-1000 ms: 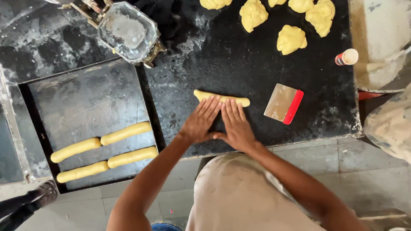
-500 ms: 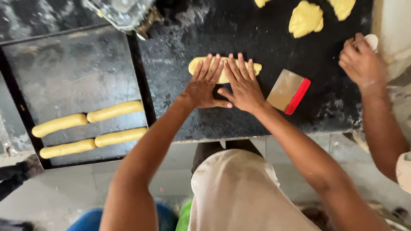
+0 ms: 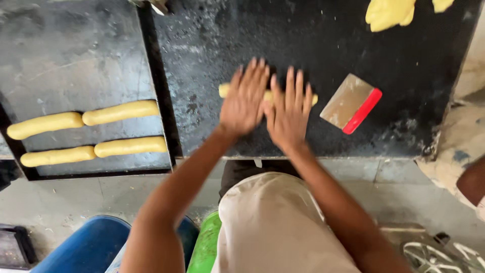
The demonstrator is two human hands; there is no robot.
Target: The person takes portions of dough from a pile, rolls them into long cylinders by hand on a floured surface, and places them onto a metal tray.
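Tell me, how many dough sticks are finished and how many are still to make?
Four rolled dough logs already lie on the dark baking tray. The left hand and right hand lie flat on a fifth dough roll on the black table. At least two unshaped dough lumps wait at the far edge, by the scraper.

Both arms reach forward, the left hand and right hand lying flat, palms down, side by side, fingers spread.
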